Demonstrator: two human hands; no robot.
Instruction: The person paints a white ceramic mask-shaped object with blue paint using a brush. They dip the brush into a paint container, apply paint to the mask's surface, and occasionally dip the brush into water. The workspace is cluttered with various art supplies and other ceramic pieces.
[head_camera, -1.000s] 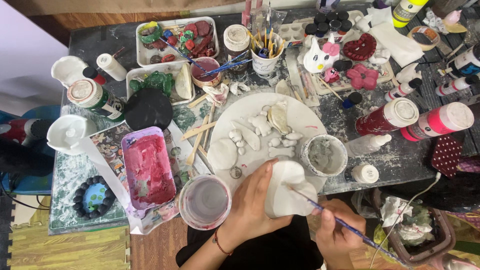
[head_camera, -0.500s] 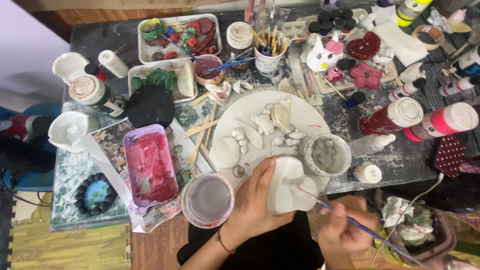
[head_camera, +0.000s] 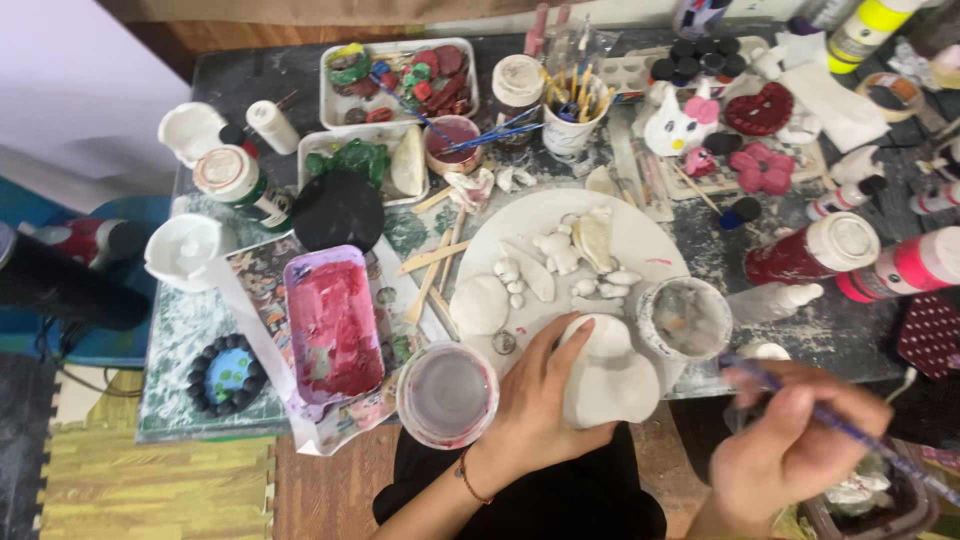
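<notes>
1. From the head view, we see the left hand (head_camera: 535, 400) with fingers wrapped around a plain white unpainted clay figure (head_camera: 608, 375), tilted at the near table edge so its face turns toward the brush
2. The right hand (head_camera: 790, 445) pinches a thin blue-handled paintbrush (head_camera: 850, 432) pen-style, fingers closed on it, its tip hanging just right of the figure
3. A round white plate (head_camera: 640, 250) of small clay pieces and a cloudy rinse cup (head_camera: 685, 318) sit just behind, within easy reach
</notes>
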